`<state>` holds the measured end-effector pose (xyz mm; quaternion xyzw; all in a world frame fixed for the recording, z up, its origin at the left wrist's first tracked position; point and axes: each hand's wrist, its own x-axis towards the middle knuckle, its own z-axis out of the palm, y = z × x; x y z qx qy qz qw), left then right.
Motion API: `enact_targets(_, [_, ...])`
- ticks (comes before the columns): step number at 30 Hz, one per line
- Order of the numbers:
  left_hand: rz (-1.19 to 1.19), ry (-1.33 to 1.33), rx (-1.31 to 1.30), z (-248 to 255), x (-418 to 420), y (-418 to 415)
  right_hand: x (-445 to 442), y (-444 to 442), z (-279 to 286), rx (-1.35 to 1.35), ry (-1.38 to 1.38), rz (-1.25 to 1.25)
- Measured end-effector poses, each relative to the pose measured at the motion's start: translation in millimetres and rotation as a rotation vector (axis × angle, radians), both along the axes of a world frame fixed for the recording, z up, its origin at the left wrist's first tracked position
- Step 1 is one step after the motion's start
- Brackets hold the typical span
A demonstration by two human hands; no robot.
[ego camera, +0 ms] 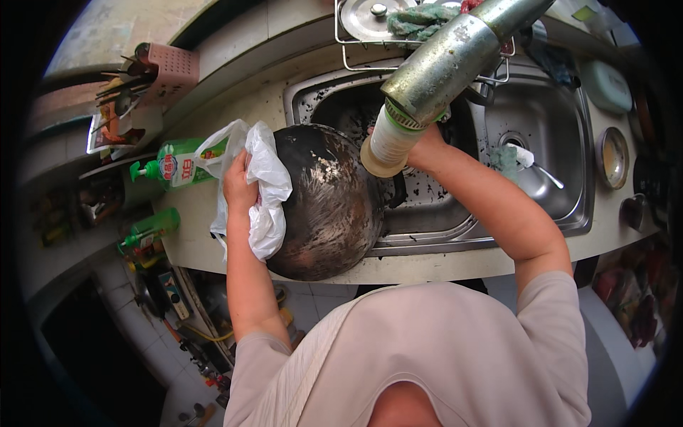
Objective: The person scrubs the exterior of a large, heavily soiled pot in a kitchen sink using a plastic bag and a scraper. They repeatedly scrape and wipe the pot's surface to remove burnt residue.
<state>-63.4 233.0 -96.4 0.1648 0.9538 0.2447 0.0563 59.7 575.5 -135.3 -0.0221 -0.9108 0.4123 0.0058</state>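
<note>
A large blackened wok (325,203) leans bottom-up over the counter's edge and the left basin, its scorched underside patchy with bare metal. My left hand (240,184) grips a white plastic bag (269,181) bunched at the wok's left rim; whether the rim is held through it cannot be seen. At the other side, my right hand (427,147) reaches over the left basin (427,213). A metal pipe (443,64) with a clamped whitish end piece (392,141) hides its fingers and anything in them. Near the wok's right edge shows a dark loop handle (397,189).
Black flakes litter the left basin. In the right basin (560,123) lie a white-handled brush (528,157) and a green scouring pad (503,163). Left stand a green pump bottle (181,163) and a pink utensil holder (171,72). Behind is a wire rack (368,66) with lids.
</note>
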Motion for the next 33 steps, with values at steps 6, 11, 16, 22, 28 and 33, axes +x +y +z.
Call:
enact_targets(6, [-0.022,0.002,0.004,-1.7,-0.3,-3.3,-34.7,-16.4,-30.2,0.048,-0.071,0.028])
enact_targets(11, [-0.020,-0.005,-0.015,-2.4,-0.7,-3.1,-50.6,-33.4,13.1,0.308,-0.167,0.110])
enact_targets(16, [-0.016,-0.017,-0.003,0.7,-0.6,-0.5,-55.7,-39.9,-14.3,0.270,0.098,-0.107])
enact_targets(22, [-0.004,-0.055,0.010,0.2,-0.9,-0.3,-44.2,-19.4,-37.1,-0.184,-0.116,-0.020])
enact_targets(28, [-0.008,-0.050,-0.011,0.6,-0.3,-1.0,-59.2,-21.9,-10.4,-0.046,-0.216,0.090])
enact_targets(33, [-0.011,-0.039,-0.036,-2.1,-1.9,-2.7,-77.8,-38.6,-0.5,0.140,-0.333,0.083])
